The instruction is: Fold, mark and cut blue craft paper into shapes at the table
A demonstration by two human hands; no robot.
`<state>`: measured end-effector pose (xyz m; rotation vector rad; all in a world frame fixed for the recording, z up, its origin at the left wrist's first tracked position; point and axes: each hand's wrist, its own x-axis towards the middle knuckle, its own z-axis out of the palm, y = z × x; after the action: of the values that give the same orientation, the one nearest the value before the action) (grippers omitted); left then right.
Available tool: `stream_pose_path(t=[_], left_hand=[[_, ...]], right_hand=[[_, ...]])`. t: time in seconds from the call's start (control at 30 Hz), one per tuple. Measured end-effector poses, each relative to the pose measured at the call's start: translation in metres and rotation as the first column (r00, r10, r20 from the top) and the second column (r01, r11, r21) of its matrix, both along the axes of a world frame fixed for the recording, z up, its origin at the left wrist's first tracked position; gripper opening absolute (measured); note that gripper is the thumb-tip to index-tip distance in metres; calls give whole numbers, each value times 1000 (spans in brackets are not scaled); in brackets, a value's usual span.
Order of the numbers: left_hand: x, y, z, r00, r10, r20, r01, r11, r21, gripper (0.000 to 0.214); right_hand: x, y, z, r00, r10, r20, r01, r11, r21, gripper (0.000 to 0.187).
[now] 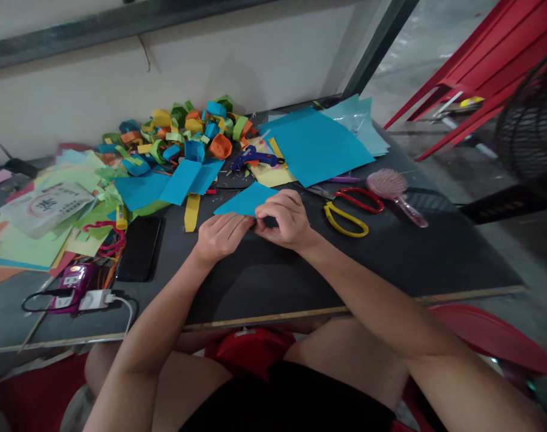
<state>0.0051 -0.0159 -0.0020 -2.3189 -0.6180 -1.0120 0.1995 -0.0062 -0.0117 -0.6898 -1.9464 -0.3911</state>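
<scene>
Blue paper sheet (245,200), centre, left of scissors (337,193); left hand (223,236), fingers bunched, pinching its near edge; right hand (286,222), thumb and forefinger nipping it; uneven pull might crease it crookedly.

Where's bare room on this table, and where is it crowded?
Bare table shows between right forearm and hairbrush, between left forearm and phone, and between the forearms. Crowded: the back, with folded paper pieces and glue gun; the left, with paper sheets.
</scene>
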Motion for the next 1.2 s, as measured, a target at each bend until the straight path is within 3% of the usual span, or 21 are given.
stream_pose_path(t=[0.17,0.4,0.7,0.93,1.2], left_hand=[[-2,1,-2,1000,0,5,0,1000,-3,12],[-6,4,3,996,8,87,-11,999,34,10],[-3,0,-3,1000,-20,20,20,1000,-11,11],[-6,3,-5,994,-71,87,81,991,-108,16],[-4,6,2,987,-68,147,80,994,-79,10]], right_hand=[[4,2,7,999,24,-25,-23,999,44,28],[31,18,4,983,-148,-105,151,988,15,29],[-2,-3,8,996,80,-48,-80,997,-11,32],[12,6,4,996,9,-93,-13,999,-33,32],[17,12,-1,996,-62,-61,60,997,-42,28]])
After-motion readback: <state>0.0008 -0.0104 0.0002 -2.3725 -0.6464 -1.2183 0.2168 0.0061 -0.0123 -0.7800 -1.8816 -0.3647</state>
